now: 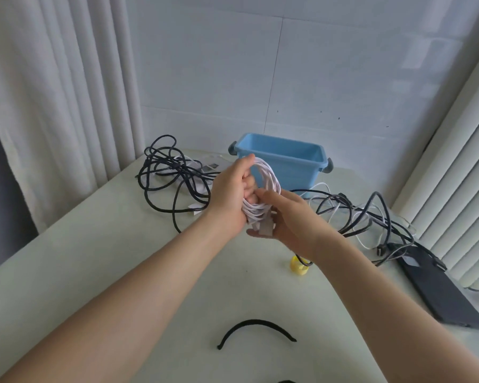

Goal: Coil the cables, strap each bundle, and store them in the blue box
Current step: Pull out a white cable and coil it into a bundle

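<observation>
Nearest the camera, a curved black fabric strap lies loose on the pale desk between the person's forearms, probably kept within reach for a later bundle. Above it, the left hand is the main grip. Its fingers curl through a coil of white round cable and hold the loops gathered above the desk so they cannot spring apart.

The right hand meets the coil at its lower end, with the forefinger laid across the strands and the thumb beneath a short pale grey strap. It seems to pinch this strap against the bundle, which suggests the strapping step is under way and not closed. The fingers hide whether the strap circles the loops.

Just behind the coil stands the open blue plastic box, near enough to take the bundle. A tangle of black braided cable lies to the left and a mixed heap of black and white cables to the right. Both are uncoiled, so most of the task is left. A small yellow roll sits under the right wrist, and a dark flat slab lies at the desk's right edge.
</observation>
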Tool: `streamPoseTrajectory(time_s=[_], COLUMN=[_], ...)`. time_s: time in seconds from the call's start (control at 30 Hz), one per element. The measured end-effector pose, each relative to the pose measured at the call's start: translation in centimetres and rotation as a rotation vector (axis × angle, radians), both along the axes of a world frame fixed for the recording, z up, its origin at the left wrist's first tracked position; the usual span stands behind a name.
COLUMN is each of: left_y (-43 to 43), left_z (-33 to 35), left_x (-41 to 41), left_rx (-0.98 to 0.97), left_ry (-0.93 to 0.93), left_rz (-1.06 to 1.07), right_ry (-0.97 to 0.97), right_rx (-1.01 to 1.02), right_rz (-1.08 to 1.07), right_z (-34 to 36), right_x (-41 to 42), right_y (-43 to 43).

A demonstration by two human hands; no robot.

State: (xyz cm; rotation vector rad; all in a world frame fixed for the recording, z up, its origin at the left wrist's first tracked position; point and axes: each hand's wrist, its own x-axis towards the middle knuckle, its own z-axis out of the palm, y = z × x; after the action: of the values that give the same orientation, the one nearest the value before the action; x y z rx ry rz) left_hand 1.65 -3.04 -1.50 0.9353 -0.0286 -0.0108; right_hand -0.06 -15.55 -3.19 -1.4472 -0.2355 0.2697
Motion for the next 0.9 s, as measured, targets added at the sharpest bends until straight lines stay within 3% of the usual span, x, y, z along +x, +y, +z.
streamPoseTrajectory(time_s=[0.17,0.37,0.43,0.53,0.73,0.9], left_y=[-0.2,0.0,0.3,0.9,1.8,1.5], left_z=[0.1,-0.7,-1.2,-1.9,-3.3,-4.5], left_x=[0.0,-0.7,-1.1,-1.7,-4.7,-6.5], left_rx=[0.046,0.471,0.526,0.546,0.576,0.629], left_ry=[-0.003,-0.217,-0.220,-0.201,-0.158,-0.207], left_rz=[0.181,0.281,0.212,0.051,-0.275,-0.277], right_ry=[0.184,0.300,0.304,0.273,0.082,0.006], right_rx=[0.286,0.493,0.515,0.476,0.181,0.147], right_rz=[0.061,-0.076,-0.087,-0.140,-0.224,-0.190], right_z=[0.2,0.4,0.2,-0.5,-1.8,-3.1], right_x=[-0.6,-1.0,-1.2,-1.7,-4.6,-6.9], right_y=[1.0,0.7,0.1,-0.7,-3.9,-4.5])
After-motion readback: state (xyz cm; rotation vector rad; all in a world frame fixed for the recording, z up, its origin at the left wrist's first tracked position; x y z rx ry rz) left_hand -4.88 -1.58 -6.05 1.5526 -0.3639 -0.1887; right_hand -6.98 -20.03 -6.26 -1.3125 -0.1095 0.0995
